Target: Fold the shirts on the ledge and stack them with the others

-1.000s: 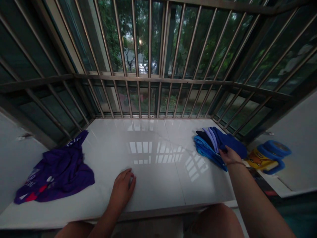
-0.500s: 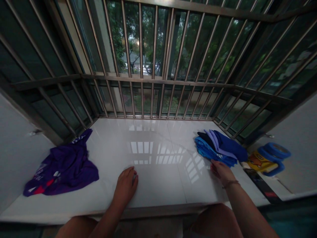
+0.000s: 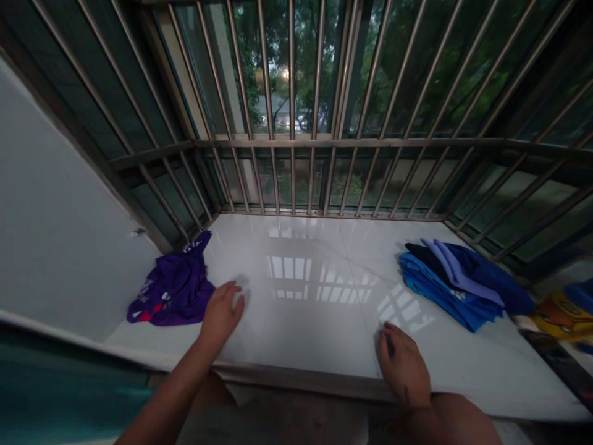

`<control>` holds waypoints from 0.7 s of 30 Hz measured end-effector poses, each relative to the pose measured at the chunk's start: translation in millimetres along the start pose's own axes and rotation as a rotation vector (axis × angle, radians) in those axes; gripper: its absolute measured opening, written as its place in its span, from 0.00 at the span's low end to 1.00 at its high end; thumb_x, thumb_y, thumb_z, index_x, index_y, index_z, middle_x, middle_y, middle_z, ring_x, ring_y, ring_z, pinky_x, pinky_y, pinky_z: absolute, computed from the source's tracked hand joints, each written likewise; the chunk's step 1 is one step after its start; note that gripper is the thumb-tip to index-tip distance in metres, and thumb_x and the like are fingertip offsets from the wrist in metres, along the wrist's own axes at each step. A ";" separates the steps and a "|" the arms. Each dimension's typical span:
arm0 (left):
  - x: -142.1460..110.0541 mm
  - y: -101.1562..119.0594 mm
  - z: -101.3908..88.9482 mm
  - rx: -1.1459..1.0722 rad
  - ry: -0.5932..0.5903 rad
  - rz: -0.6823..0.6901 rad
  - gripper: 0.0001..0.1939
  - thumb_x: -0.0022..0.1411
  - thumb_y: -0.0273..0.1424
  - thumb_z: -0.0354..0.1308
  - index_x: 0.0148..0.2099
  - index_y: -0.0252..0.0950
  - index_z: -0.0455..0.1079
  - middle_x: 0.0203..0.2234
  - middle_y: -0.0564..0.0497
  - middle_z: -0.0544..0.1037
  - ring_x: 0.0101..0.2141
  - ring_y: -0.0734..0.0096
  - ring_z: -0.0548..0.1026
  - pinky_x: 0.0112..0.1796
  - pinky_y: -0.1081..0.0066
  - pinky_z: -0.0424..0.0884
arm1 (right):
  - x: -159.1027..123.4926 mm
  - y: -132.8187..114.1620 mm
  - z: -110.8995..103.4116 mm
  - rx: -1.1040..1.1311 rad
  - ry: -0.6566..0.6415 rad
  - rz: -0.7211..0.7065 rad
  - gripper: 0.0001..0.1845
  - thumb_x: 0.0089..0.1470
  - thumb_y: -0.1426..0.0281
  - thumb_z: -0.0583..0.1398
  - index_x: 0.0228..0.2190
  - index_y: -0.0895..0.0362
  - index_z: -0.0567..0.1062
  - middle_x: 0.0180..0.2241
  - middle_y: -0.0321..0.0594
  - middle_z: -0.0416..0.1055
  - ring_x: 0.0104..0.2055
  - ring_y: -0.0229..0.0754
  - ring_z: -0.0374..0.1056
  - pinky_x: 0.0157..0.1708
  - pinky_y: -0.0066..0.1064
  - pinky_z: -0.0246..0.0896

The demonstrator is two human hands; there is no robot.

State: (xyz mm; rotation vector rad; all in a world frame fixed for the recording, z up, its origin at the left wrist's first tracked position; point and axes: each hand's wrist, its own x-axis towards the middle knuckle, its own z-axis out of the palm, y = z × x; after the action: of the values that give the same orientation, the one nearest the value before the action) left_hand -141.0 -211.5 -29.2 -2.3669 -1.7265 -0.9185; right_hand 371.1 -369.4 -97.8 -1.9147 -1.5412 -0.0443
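My left hand [image 3: 221, 313] lies flat on the glossy white sill [image 3: 301, 309], fingers apart, close to the right edge of a crumpled purple garment [image 3: 173, 289]. My right hand [image 3: 404, 364] rests palm down near the sill's front edge and holds nothing. A stack of folded blue clothes [image 3: 456, 281] lies at the right, apart from my right hand by about a hand's width.
Metal window bars [image 3: 296, 111] enclose the sill at the back and both sides. A white wall [image 3: 60, 235] stands at the left. A yellow and blue object [image 3: 563, 309] lies beyond the stack at the far right. My knees show below the sill's edge.
My right hand has left the blue stack and come back to the sill's front edge. The view has turned left, so the purple garment now lies nearer my left hand.
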 end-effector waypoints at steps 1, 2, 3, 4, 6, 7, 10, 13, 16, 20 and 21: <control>9.9 -18.5 -12.8 0.064 0.020 -0.051 0.19 0.76 0.39 0.51 0.55 0.33 0.76 0.58 0.33 0.80 0.60 0.46 0.77 0.66 0.50 0.70 | -0.2 2.5 0.6 -0.006 0.002 -0.014 0.24 0.70 0.54 0.55 0.44 0.57 0.83 0.54 0.55 0.82 0.57 0.57 0.77 0.65 0.52 0.70; 19.0 -37.3 -24.4 0.132 0.033 -0.119 0.21 0.76 0.40 0.50 0.57 0.31 0.75 0.59 0.32 0.79 0.61 0.45 0.76 0.66 0.49 0.69 | -0.7 4.1 1.1 -0.013 0.005 -0.022 0.23 0.70 0.54 0.55 0.44 0.57 0.83 0.54 0.54 0.82 0.57 0.56 0.77 0.65 0.51 0.70; 26.6 -56.0 -34.4 0.206 0.033 -0.208 0.24 0.75 0.41 0.49 0.59 0.29 0.74 0.59 0.30 0.78 0.62 0.42 0.75 0.66 0.48 0.68 | -1.3 4.8 1.6 -0.019 0.007 -0.023 0.23 0.70 0.54 0.55 0.44 0.57 0.83 0.53 0.54 0.82 0.57 0.56 0.77 0.64 0.51 0.70; 32.3 -74.0 -42.4 0.282 0.014 -0.328 0.27 0.75 0.44 0.49 0.61 0.27 0.72 0.59 0.28 0.78 0.62 0.39 0.74 0.64 0.46 0.69 | -1.9 5.0 1.9 -0.023 0.011 -0.020 0.23 0.70 0.54 0.55 0.44 0.57 0.83 0.53 0.53 0.82 0.57 0.56 0.77 0.64 0.51 0.70; 37.3 -105.5 -51.5 0.412 -0.054 -0.604 0.36 0.73 0.49 0.49 0.65 0.21 0.69 0.58 0.22 0.76 0.61 0.30 0.73 0.57 0.42 0.72 | -2.6 4.2 2.1 -0.025 0.015 -0.011 0.23 0.70 0.54 0.55 0.44 0.57 0.83 0.54 0.53 0.82 0.57 0.57 0.77 0.64 0.51 0.70; 36.8 -117.9 -53.0 0.453 -0.091 -0.725 0.39 0.72 0.51 0.50 0.65 0.18 0.68 0.57 0.19 0.76 0.59 0.26 0.74 0.53 0.40 0.73 | -2.7 3.7 2.2 -0.023 0.015 -0.004 0.23 0.70 0.54 0.55 0.44 0.56 0.83 0.54 0.53 0.82 0.57 0.57 0.77 0.64 0.51 0.70; 27.6 -135.8 -48.5 0.479 -0.171 -0.853 0.36 0.71 0.48 0.51 0.61 0.18 0.72 0.51 0.18 0.79 0.53 0.25 0.77 0.47 0.41 0.74 | -3.2 2.2 3.4 -0.015 0.016 0.017 0.23 0.70 0.54 0.55 0.44 0.56 0.83 0.54 0.52 0.82 0.57 0.57 0.76 0.64 0.50 0.69; 13.6 -127.5 -36.3 0.456 -0.203 -0.728 0.27 0.73 0.41 0.48 0.58 0.25 0.75 0.51 0.25 0.81 0.53 0.34 0.78 0.52 0.44 0.73 | -5.1 0.0 6.0 -0.028 0.035 0.012 0.22 0.71 0.55 0.55 0.44 0.56 0.83 0.54 0.52 0.82 0.57 0.57 0.76 0.63 0.48 0.70; -1.4 -110.1 -21.5 0.424 -0.216 -0.574 0.26 0.75 0.38 0.44 0.56 0.25 0.75 0.52 0.26 0.81 0.53 0.39 0.78 0.57 0.47 0.71 | -1.7 -1.0 2.5 -0.062 0.030 -0.051 0.21 0.71 0.57 0.54 0.42 0.55 0.83 0.51 0.52 0.83 0.54 0.55 0.77 0.59 0.47 0.71; -20.7 -99.8 -3.5 0.408 -0.154 -0.345 0.30 0.76 0.42 0.40 0.54 0.24 0.75 0.49 0.25 0.81 0.51 0.39 0.79 0.58 0.48 0.72 | 37.6 12.3 -35.1 -0.145 0.014 -0.139 0.19 0.72 0.60 0.55 0.43 0.56 0.82 0.46 0.52 0.83 0.50 0.54 0.77 0.56 0.45 0.71; -24.4 -99.3 -0.4 0.405 -0.134 -0.301 0.31 0.76 0.43 0.40 0.55 0.24 0.74 0.49 0.25 0.81 0.51 0.39 0.79 0.57 0.49 0.72 | 55.5 19.1 -51.7 -0.199 0.029 -0.128 0.18 0.72 0.60 0.55 0.45 0.57 0.82 0.47 0.53 0.82 0.51 0.55 0.76 0.58 0.46 0.69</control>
State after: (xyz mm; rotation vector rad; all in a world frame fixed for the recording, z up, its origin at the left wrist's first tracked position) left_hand -233.9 -195.9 -69.0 -1.9821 -2.1186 -0.3847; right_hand 423.7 -349.8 -43.4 -1.9534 -1.6921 -0.2904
